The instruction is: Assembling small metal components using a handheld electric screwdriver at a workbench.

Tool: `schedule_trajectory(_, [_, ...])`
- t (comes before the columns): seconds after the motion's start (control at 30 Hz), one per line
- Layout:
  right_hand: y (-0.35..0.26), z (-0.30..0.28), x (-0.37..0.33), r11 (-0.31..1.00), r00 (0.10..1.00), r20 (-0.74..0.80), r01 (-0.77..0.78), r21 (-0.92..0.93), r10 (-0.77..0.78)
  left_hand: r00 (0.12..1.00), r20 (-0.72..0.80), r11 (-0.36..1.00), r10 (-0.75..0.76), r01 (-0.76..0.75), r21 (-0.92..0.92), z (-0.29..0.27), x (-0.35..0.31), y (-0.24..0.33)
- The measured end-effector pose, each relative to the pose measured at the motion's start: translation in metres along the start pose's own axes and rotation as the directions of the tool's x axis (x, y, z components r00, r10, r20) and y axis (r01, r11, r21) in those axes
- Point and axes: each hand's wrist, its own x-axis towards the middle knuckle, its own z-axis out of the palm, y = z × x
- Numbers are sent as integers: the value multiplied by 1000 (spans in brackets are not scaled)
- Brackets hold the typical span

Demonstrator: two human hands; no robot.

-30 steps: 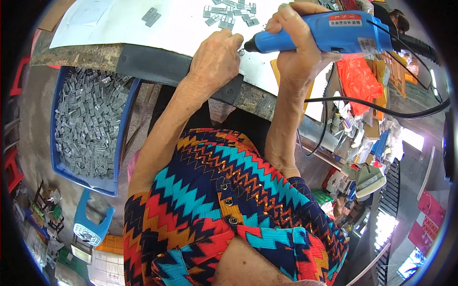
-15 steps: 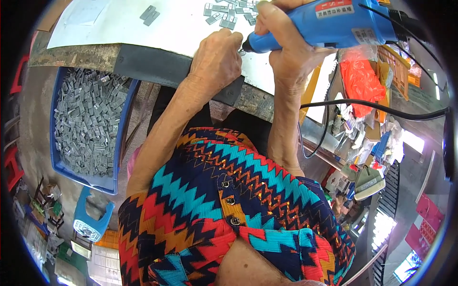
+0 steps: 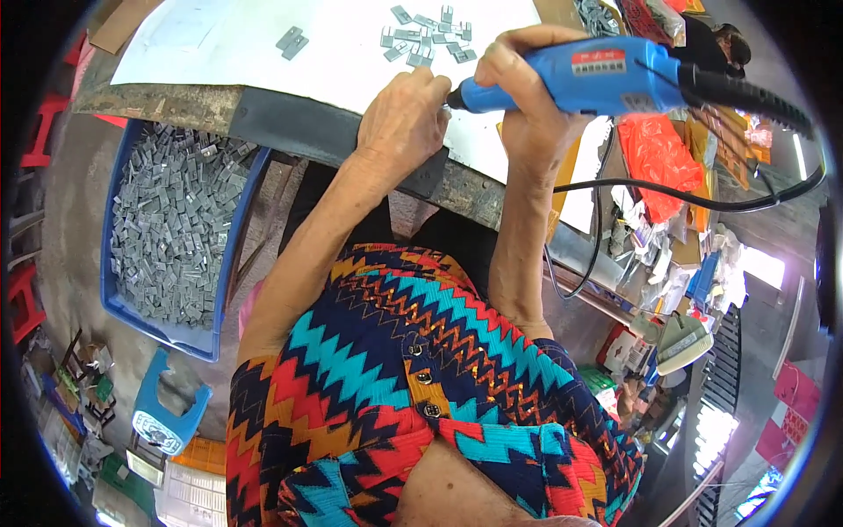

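Observation:
My right hand (image 3: 537, 92) is wrapped round a blue electric screwdriver (image 3: 606, 75), which lies nearly level across the view with its black tip to the left. That tip meets the fingertips of my left hand (image 3: 406, 119) over the table's near edge. My left fingers are closed and pressed together; whatever they pinch is hidden behind them. Just beyond, small flat grey plastic pieces (image 3: 426, 39) lie scattered on the white table sheet (image 3: 211, 53). Two more grey pieces (image 3: 291, 42) rest side by side farther left.
A blue bin (image 3: 176, 333) full of similar grey pieces stands below the table at left, with a blue plastic stool (image 3: 167, 408) nearer me. The screwdriver's black cable (image 3: 685, 204) loops at right, near a red plastic bag (image 3: 660, 167) and clutter. Another person (image 3: 716, 48) is at far right.
The view has shifted, showing more of the far right. My right hand and the screwdriver have tilted, so the tool's back end sits lower. Both hands keep their grip.

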Motion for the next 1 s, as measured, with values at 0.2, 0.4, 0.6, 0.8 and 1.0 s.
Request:
schedule_trajectory(0.2, [-12, -1, -13, 987, 997, -30, -62, 146, 67, 997, -54, 999, 46, -48, -22, 8, -1, -5])
schedule_trajectory(0.4, [-33, -10, 1, 958, 995, 66, 59, 281, -81, 1000, -12, 1000, 5, -5, 25, 2, 0, 0])
schedule_trajectory(0.6, [-26, -32, -14, 903, 994, -92, -11, 429, 56, 1000, 4, 993, -19, 18, 114, -8, -3, 3])
schedule_trajectory(0.8, [-21, -46, -23, 864, 979, -169, -11, 503, 111, 997, -65, 938, -47, 67, 341, -42, -4, -27])
schedule_trajectory(1.0, [-15, -48, -14, 957, 909, -406, 32, 290, 93, 974, -223, 899, -42, 135, 417, -66, 9, -64])
